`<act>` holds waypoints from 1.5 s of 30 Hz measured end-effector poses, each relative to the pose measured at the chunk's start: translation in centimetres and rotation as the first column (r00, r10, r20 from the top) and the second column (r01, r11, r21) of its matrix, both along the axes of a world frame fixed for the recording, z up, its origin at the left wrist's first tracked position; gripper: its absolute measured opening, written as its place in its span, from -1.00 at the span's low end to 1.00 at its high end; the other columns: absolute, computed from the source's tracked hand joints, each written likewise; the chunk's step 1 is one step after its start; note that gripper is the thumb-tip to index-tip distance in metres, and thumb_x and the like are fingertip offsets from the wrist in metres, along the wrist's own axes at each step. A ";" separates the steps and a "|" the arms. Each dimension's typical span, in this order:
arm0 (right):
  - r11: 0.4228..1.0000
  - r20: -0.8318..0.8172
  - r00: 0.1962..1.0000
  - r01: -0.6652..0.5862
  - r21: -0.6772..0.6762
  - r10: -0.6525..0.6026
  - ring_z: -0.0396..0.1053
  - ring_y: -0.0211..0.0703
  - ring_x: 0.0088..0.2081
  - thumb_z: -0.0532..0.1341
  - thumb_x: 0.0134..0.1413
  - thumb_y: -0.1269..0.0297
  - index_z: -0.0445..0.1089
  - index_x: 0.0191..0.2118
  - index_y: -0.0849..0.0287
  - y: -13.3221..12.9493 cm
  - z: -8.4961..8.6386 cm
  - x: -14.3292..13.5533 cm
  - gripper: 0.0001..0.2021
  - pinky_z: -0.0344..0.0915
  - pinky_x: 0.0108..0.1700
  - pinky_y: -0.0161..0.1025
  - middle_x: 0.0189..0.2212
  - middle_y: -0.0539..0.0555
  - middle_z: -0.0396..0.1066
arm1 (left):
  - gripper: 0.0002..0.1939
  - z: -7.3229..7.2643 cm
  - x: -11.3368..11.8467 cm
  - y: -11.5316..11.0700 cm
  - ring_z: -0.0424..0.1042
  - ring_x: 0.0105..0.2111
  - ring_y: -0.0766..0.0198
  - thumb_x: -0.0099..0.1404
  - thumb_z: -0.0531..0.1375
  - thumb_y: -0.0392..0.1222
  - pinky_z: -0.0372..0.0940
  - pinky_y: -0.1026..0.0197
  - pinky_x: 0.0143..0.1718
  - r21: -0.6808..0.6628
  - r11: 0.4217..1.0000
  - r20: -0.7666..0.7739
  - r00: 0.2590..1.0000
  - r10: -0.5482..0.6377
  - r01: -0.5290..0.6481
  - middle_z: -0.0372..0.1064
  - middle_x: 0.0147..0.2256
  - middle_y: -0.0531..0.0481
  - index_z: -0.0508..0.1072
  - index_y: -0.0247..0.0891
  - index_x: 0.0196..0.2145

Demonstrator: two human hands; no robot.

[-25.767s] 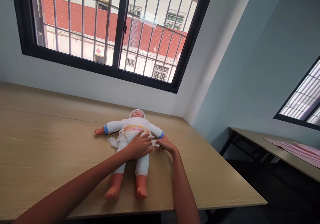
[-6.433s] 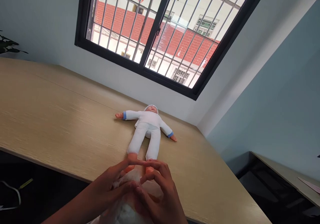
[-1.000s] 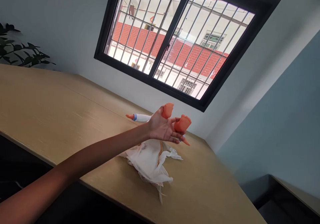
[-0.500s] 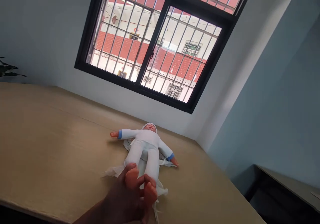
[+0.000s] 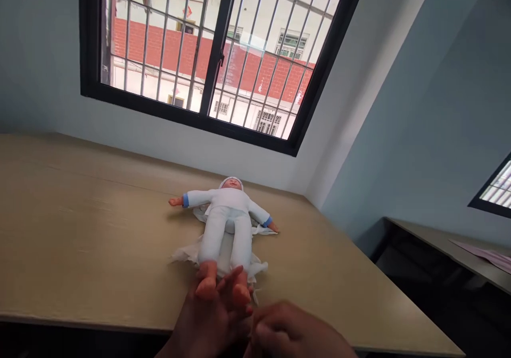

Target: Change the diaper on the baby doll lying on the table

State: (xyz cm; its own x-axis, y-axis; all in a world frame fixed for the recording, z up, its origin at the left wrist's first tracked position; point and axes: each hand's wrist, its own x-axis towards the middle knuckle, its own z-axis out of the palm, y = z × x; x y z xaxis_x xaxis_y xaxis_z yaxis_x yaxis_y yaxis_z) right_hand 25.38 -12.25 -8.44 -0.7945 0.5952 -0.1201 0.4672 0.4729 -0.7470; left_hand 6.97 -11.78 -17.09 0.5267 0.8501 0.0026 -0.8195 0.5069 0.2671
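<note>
You have the doll [image 5: 229, 200] face up on the table [image 5: 120, 230], below the window [image 5: 203, 60]. Edges first: the table's back edge runs just beyond the doll's head, and its near edge crosses on your side of the doll's feet. To your left of the doll the tabletop runs out of view; to your right it ends sooner, at a side edge slanting outward toward you.

The doll's long axis runs from back to front, head toward the wall [image 5: 159, 140], feet pointing at you, arms spread to both sides. The diaper [image 5: 187, 252] lies under the doll, its crumpled edges showing on both sides; its full outline is hidden.

Your left hand [image 5: 207, 318] is loosely closed about the doll's ankles, a finger between them. Your right hand [image 5: 295, 330], blurred, is half curled nearer you than the doll's feet; whether it holds anything, you cannot tell.
</note>
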 end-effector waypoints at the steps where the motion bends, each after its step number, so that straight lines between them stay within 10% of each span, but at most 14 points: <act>1: 0.998 -0.031 0.999 0.032 -0.053 -0.034 0.45 -0.15 -0.29 -0.14 0.30 -0.18 0.54 -0.24 0.17 0.9 -0.4 0.4 -0.37 0.35 -0.15 -0.26 -0.36 0.09 0.49 | -0.62 0.0 0.1 -0.1 0.49 -0.25 0.01 0.11 0.30 0.16 0.33 0.02 -0.16 -0.008 1.000 -0.004 1.000 0.013 -0.013 0.52 -0.22 -0.10 0.59 -0.12 -0.22; 8: 0.863 0.081 0.878 0.440 0.246 -0.471 0.25 -0.24 -0.54 -0.05 0.29 -0.12 0.44 -0.38 0.24 6.0 -2.4 2.3 -0.45 0.13 -0.46 -0.31 -0.58 0.02 0.33 | -0.49 -1.5 -1.0 -1.3 0.30 0.12 -0.20 0.16 0.24 0.22 0.26 -0.17 0.03 0.008 0.996 -0.031 0.995 -0.092 0.092 0.34 0.14 -0.05 0.51 -0.02 0.00; 16: 0.760 -0.040 0.826 0.535 0.369 -0.562 0.36 -0.17 -0.40 -0.02 0.31 -0.05 0.33 -0.39 0.19 8.9 -3.8 -1.0 -0.56 0.12 -0.35 -0.29 -0.46 0.03 0.43 | -0.54 -2.0 -1.3 -3.4 0.25 0.18 -0.13 0.19 0.19 0.21 0.19 -0.15 0.12 0.134 0.985 -0.059 0.993 -0.104 0.111 0.34 0.14 0.08 0.47 0.15 0.04; 20: 0.640 0.037 0.694 0.639 0.426 -0.719 0.44 0.05 -0.16 -0.03 0.29 -0.13 0.28 0.05 0.22 8.8 -4.1 -3.3 -0.48 0.18 -0.21 -0.20 -0.27 0.16 0.49 | -0.55 -0.7 -2.4 -3.9 0.54 -0.16 -0.03 0.23 0.14 0.26 0.35 0.03 -0.21 0.121 0.957 -0.340 0.917 -0.211 0.265 0.42 0.05 0.01 0.39 0.29 0.07; 23: 0.626 0.061 0.682 0.629 0.460 -0.729 0.38 0.20 -0.01 0.02 0.22 -0.18 -0.02 0.29 0.32 8.5 -4.0 -4.7 -0.26 0.22 -0.14 -0.12 -0.05 0.29 0.42 | -0.58 2.0 -4.1 -3.3 0.49 -0.55 0.21 0.29 0.12 0.19 0.25 0.23 -0.47 0.232 0.934 -0.529 0.841 -0.112 0.271 0.52 -0.21 -0.11 0.48 -0.02 -0.01; 25: 0.649 0.041 0.717 0.604 0.464 -0.696 0.33 0.21 0.06 0.06 0.21 -0.11 -0.11 0.32 0.33 8.5 -3.7 -5.4 -0.25 0.22 -0.09 -0.11 0.08 0.34 0.32 | -0.65 4.2 -5.0 -1.8 0.41 -0.59 0.24 0.27 0.16 0.16 0.25 0.23 -0.44 0.445 0.881 -0.685 0.694 0.222 0.158 0.46 -0.43 -0.02 0.50 -0.17 -0.26; 27: 0.669 0.021 0.746 0.585 0.458 -0.666 0.31 0.17 0.08 0.12 0.18 -0.01 -0.08 0.29 0.31 8.8 -3.2 -5.8 -0.29 0.22 -0.06 -0.13 0.12 0.35 0.28 | -0.67 5.6 -5.2 0.6 0.43 -0.34 0.11 0.26 0.18 0.11 0.29 0.12 -0.20 0.653 0.755 -0.734 0.290 0.614 0.056 0.42 -0.39 -0.05 0.45 -0.22 -0.38; 29: 0.688 0.004 0.766 0.575 0.442 -0.643 0.34 0.13 0.03 0.15 0.14 0.07 0.00 0.23 0.33 9.3 -2.7 -5.8 -0.36 0.23 -0.09 -0.17 0.06 0.33 0.32 | -0.72 5.5 -5.1 3.5 0.32 -0.03 -0.12 0.20 0.21 0.06 0.18 -0.10 0.04 0.790 0.606 -0.596 -0.118 0.794 0.090 0.36 -0.14 -0.17 0.48 -0.21 -0.30; 31: 0.703 -0.002 0.778 0.568 0.429 -0.628 0.38 0.11 -0.06 0.16 0.09 0.12 0.07 0.14 0.35 10.1 -2.1 -5.5 -0.42 0.24 -0.18 -0.21 -0.05 0.29 0.38 | -0.59 4.3 -5.0 6.2 0.04 0.21 -0.32 0.11 0.28 -0.01 0.02 -0.26 0.15 0.816 0.545 -0.500 -0.240 0.832 0.192 0.12 0.15 -0.24 0.48 -0.16 -0.08; 37: 0.703 0.138 0.761 0.492 0.514 -0.634 0.34 0.11 -0.08 0.26 -0.04 0.21 0.08 0.13 0.26 12.2 -0.4 -3.0 -0.39 0.21 -0.19 -0.19 -0.08 0.24 0.36 | -0.69 3.1 -7.4 9.7 0.26 0.08 -0.23 -0.01 0.25 -0.27 0.17 -0.01 0.10 0.838 0.501 -0.517 0.021 0.856 0.216 0.11 0.15 -0.03 0.52 -0.15 -0.23; 45: 0.705 0.284 0.822 0.187 0.684 -0.494 0.28 -0.03 -0.07 0.22 -0.04 0.48 0.01 0.30 -0.03 12.5 -0.8 -2.2 -0.24 0.18 -0.22 -0.27 0.04 0.18 0.16 | -0.58 4.6 -11.2 11.0 0.16 0.19 -0.08 -0.02 0.05 -0.49 0.15 0.03 0.10 0.649 0.355 -0.373 -0.126 0.919 0.673 0.14 0.23 -0.13 0.54 -0.22 -0.25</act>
